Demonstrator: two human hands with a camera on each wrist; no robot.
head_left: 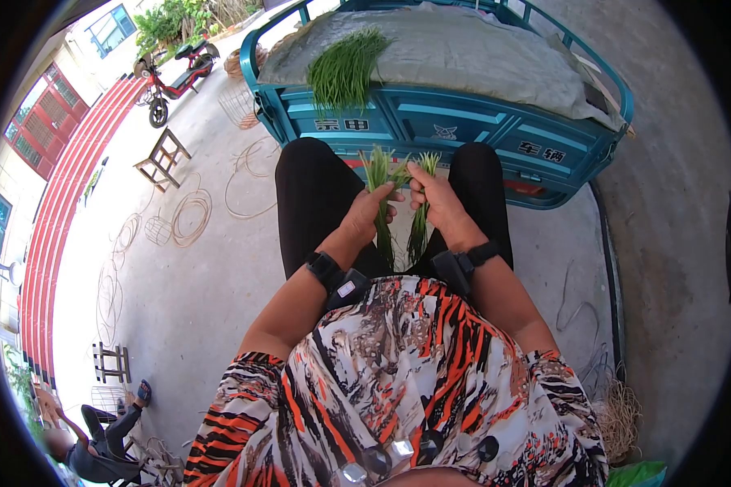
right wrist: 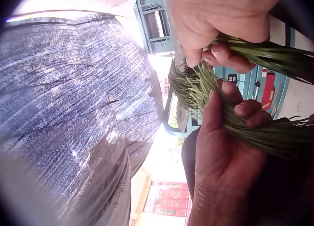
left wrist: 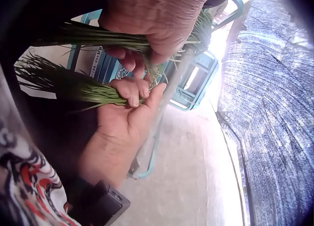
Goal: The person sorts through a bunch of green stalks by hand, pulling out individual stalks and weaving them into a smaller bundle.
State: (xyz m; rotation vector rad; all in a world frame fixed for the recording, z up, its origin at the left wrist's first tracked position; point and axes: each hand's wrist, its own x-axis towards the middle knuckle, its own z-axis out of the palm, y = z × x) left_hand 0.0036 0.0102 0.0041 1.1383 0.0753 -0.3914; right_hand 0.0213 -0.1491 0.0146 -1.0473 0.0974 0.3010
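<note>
I sit with black trousers showing at my knees and hold two bundles of thin green stalks upright in front of me. My left hand grips the left bundle round its middle. My right hand grips the right bundle, and the two hands touch at the fingers. In the left wrist view the left hand clasps its bundle above the right hand. In the right wrist view the right hand clasps its bundle above the left hand.
A blue cart stands just past my knees, with a grey cloth and a pile of green stalks on top. A wooden stool, wire hoops, a red scooter and a seated person are to the left.
</note>
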